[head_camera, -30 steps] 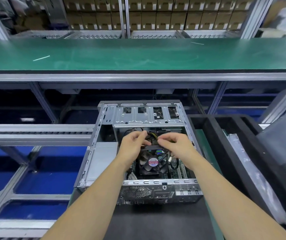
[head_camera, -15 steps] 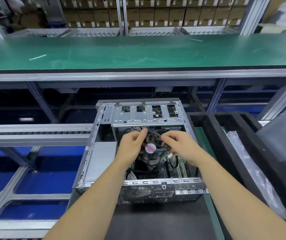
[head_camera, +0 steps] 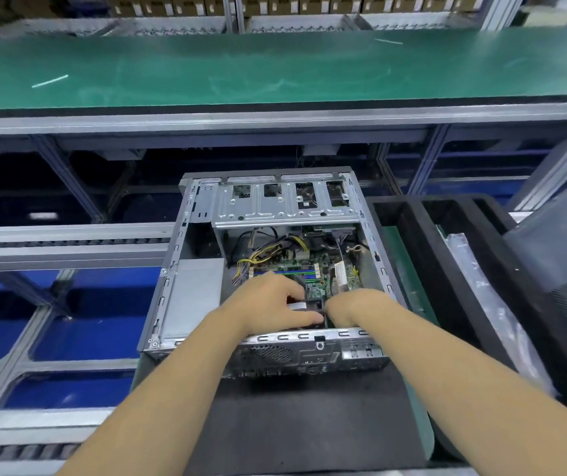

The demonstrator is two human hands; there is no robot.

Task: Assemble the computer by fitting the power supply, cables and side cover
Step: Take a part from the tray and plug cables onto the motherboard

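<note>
While the computer case [head_camera: 268,269] lies open on its side on the dark mat of the table [head_camera: 309,424], both hands are down inside it, close to the near wall. From the head view, the step in hand looks like the cable part of the job. The side cover is not on yet, because I can see right into the case.

The left hand [head_camera: 271,304] lies over a dark fan [head_camera: 313,305], of which only a small part shows. Its fingers are spread and lie fairly flat, and the thumb reaches toward the other hand. It seems to press or steady the fan, not to wrap around it.

The right hand [head_camera: 354,305] is just beside it, nearly touching. Its fingers curl down out of sight, so I cannot tell what its grip holds, or how far open the grip is.

Behind the hands sits the green motherboard [head_camera: 316,274]. Yellow and black cables [head_camera: 268,252] run loose across it. A plain grey box, likely the power supply [head_camera: 194,293], already sits in the left part of the case.

I think the next move needs care. A small plug has to find its pins in a tight spot, and the loose cables must stay away from the fan.

A black foam tray [head_camera: 412,235] stands to the right of the case.
</note>
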